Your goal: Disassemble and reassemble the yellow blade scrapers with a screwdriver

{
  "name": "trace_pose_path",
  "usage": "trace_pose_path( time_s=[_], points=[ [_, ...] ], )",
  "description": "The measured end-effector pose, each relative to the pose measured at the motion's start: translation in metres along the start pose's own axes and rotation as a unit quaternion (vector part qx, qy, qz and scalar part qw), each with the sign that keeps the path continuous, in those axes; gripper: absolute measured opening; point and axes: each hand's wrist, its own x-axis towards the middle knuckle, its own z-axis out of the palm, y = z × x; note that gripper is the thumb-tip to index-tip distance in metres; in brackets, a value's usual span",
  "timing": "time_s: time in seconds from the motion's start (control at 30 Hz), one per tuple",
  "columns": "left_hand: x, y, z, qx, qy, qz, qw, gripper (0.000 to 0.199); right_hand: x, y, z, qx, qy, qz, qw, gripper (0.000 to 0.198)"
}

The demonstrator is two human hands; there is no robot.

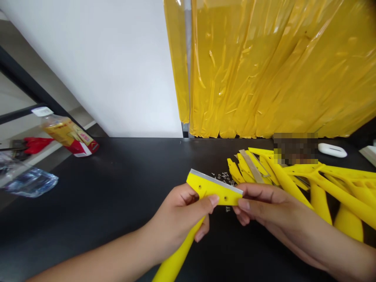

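Observation:
A yellow scraper (213,190) with a metal blade along its top edge is held up over the black table. My left hand (179,209) is closed around it where the handle meets the head, thumb pressed on the front. At the head's right end, my right hand (270,205) pinches the corner between thumb and fingers. Two small holes show in the head, and the handle slants down to the lower left. Behind the head, small metal pieces (225,178) like screws and nuts lie scattered on the table, partly hidden by it.
Yellow handles (349,196) are piled on the right, beside flat yellow pieces (246,168). Near the back right lies a white oval case (332,150). A tilted bottle (72,135) and a clear plastic bag (35,182) are at left. Yellow plastic sheeting (264,70) hangs behind the table.

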Motion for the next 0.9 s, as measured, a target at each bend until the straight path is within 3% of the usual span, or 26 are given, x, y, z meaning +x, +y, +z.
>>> trace_pose_path(
  time_s=[0.4, 0.63, 0.9],
  points=[
    [0.0, -0.001, 0.002, -0.016, -0.008, -0.01, 1.0, 0.032, -0.002, 0.001, 0.0, -0.019, 0.005, 0.001, 1.0, 0.02],
    [-0.001, -0.003, -0.001, 0.011, -0.005, -0.009, 1.0, 0.03, -0.001, -0.009, 0.001, -0.189, 0.028, -0.013, 0.982, 0.039],
    [-0.002, 0.001, 0.003, 0.025, -0.008, -0.018, 1.0, 0.035, -0.002, -0.006, -0.006, -0.26, 0.014, -0.016, 0.965, 0.046]
  ],
)
